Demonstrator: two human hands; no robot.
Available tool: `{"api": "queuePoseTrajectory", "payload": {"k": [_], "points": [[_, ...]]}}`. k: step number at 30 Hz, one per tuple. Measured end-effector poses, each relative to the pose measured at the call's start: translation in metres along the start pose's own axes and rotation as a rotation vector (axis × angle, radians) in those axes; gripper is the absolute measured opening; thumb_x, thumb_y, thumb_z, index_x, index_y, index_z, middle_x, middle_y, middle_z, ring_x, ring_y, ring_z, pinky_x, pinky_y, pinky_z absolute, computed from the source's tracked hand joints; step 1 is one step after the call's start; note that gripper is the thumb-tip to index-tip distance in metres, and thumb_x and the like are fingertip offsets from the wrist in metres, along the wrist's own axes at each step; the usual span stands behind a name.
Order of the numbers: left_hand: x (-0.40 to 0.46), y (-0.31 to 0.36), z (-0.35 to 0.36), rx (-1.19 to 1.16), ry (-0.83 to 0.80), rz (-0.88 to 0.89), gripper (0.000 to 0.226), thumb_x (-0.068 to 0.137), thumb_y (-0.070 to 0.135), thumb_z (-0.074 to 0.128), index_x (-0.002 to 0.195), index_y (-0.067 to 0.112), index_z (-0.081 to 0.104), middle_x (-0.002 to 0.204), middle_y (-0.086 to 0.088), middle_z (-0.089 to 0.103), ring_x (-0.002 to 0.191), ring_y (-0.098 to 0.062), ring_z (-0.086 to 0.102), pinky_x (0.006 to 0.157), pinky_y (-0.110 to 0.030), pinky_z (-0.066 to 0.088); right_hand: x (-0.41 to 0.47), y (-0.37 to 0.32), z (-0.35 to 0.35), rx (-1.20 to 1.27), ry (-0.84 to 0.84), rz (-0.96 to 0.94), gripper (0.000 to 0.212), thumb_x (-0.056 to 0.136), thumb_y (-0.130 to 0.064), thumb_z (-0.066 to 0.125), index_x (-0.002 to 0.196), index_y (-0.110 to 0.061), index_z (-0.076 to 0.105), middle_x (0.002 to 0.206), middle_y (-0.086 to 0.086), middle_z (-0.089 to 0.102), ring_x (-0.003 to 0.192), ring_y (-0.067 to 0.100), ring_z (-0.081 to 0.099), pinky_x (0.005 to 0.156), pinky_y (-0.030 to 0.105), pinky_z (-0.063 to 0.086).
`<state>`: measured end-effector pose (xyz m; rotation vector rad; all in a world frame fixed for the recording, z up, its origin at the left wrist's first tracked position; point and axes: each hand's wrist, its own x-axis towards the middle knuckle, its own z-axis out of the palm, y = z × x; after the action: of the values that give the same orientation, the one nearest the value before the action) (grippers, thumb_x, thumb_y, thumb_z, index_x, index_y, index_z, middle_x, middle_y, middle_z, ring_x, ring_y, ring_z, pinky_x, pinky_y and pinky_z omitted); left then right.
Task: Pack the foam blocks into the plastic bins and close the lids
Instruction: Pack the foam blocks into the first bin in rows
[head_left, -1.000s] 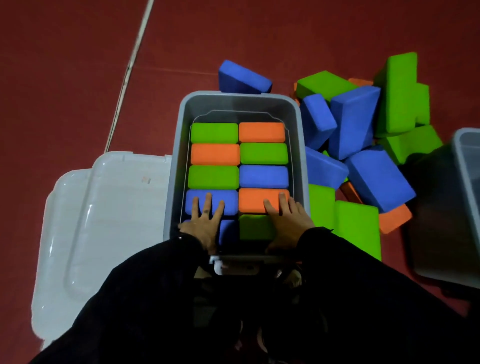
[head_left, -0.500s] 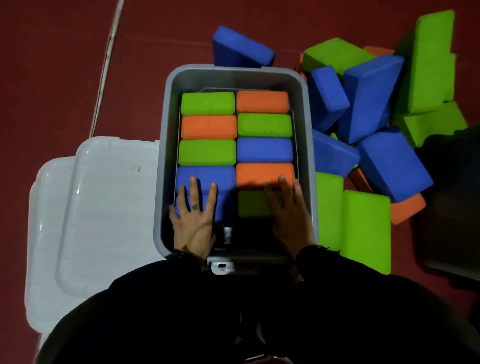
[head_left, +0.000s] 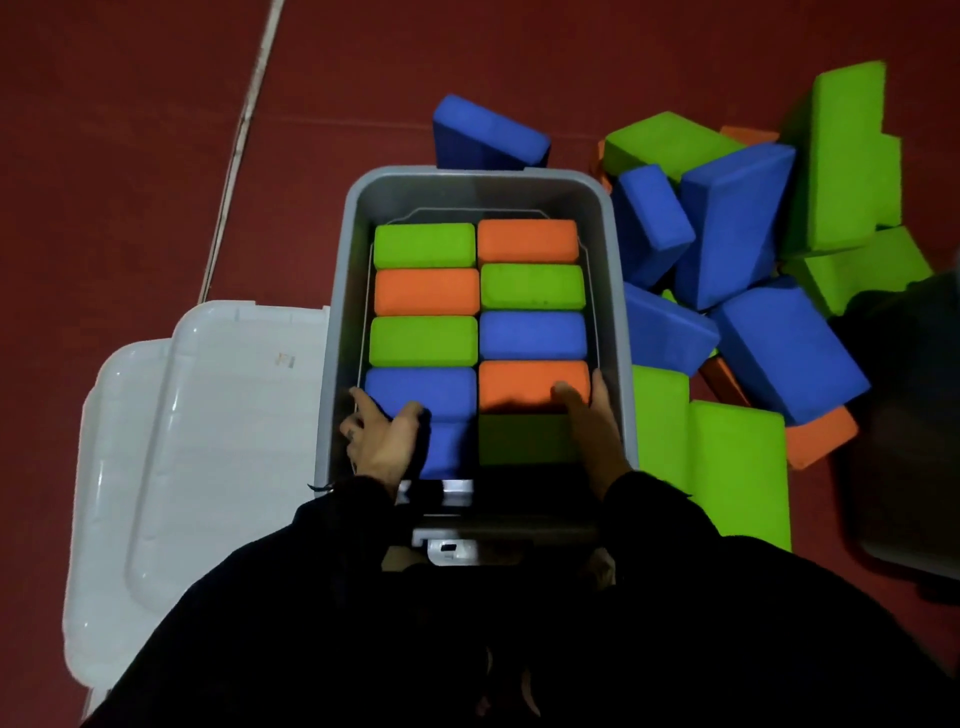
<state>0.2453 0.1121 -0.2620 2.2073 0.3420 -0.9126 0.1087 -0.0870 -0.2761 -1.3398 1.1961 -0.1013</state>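
Two hands in bin (head_left: 337, 312), left fingers (head_left: 363, 408) spread on blue block (head_left: 436, 389), right fingers (head_left: 569, 397) flat on orange block (head_left: 524, 379)

Blocks are filling the bin (head_left: 337, 332) wall to wall, leaving room only above; lids (head_left: 208, 415) are lying at nine o'clock, a loose pile (head_left: 753, 312) crowding three o'clock.

Prob. gym/play area: red sports floor (head_left: 130, 156) w/ painted line (head_left: 244, 140).

Two bare hands reach forward from dark sleeves, side by side.
Left hand (head_left: 382, 441) spreads its fingers, thumb angled inward; right hand (head_left: 592, 421) lies flatter, fingers straight and pointing ahead.
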Motion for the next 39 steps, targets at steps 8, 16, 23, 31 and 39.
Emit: {"api": "queuePoseTrajectory", "payload": {"k": [8, 16, 23, 31, 39], "points": [[0.010, -0.012, -0.006, -0.243, -0.086, 0.127, 0.069, 0.088, 0.041, 0.067, 0.148, 0.033, 0.033, 0.129, 0.007, 0.053, 0.107, -0.001, 0.057, 0.095, -0.025, 0.047, 0.012, 0.004, -0.002, 0.041, -0.080, -0.009, 0.065, 0.100, -0.031, 0.061, 0.158, -0.027, 0.031, 0.137, 0.000, 0.056, 0.104, 0.006, 0.059, 0.069, 0.010, 0.050], [0.017, -0.014, -0.021, 0.261, -0.157, 0.455, 0.120, 0.076, 0.029, 0.086, 0.161, 0.028, 0.002, 0.169, 0.006, -0.006, 0.154, -0.021, 0.015, 0.124, -0.042, 0.021, 0.008, 0.012, 0.007, -0.134, 0.051, -0.086, 0.054, 0.095, -0.010, 0.065, 0.143, -0.019, 0.042, 0.108, -0.011, 0.060, 0.092, 0.010, 0.058, 0.075, 0.014, 0.043], [0.010, -0.016, -0.014, 0.534, 0.015, 0.486, 0.100, 0.085, 0.046, 0.075, 0.161, 0.032, 0.012, 0.168, -0.003, -0.011, 0.149, -0.039, 0.016, 0.106, -0.057, 0.038, -0.006, 0.027, 0.020, -0.653, 0.132, -0.343, 0.072, 0.099, -0.018, 0.057, 0.161, -0.013, 0.019, 0.167, 0.021, 0.008, 0.154, 0.035, 0.013, 0.124, 0.045, 0.017], [-0.005, -0.007, -0.010, 0.463, -0.013, 0.332, 0.089, 0.088, 0.042, 0.071, 0.159, 0.019, 0.022, 0.167, -0.018, -0.004, 0.152, -0.040, 0.012, 0.121, -0.046, 0.022, -0.025, 0.013, 0.011, -0.980, 0.082, -0.483, 0.062, 0.082, -0.022, 0.068, 0.142, -0.012, 0.055, 0.152, 0.030, 0.038, 0.137, 0.048, 0.041, 0.111, 0.053, 0.038], [-0.018, 0.025, -0.026, 0.484, 0.064, 0.484, 0.058, 0.093, 0.033, 0.062, 0.143, 0.009, 0.048, 0.154, -0.023, 0.033, 0.146, -0.036, 0.027, 0.116, -0.043, 0.029, -0.036, -0.026, 0.002, -0.864, 0.028, -0.469, 0.046, 0.082, -0.030, 0.050, 0.118, -0.011, 0.073, 0.132, 0.015, 0.064, 0.126, 0.038, 0.054, 0.110, 0.043, 0.042]]}}
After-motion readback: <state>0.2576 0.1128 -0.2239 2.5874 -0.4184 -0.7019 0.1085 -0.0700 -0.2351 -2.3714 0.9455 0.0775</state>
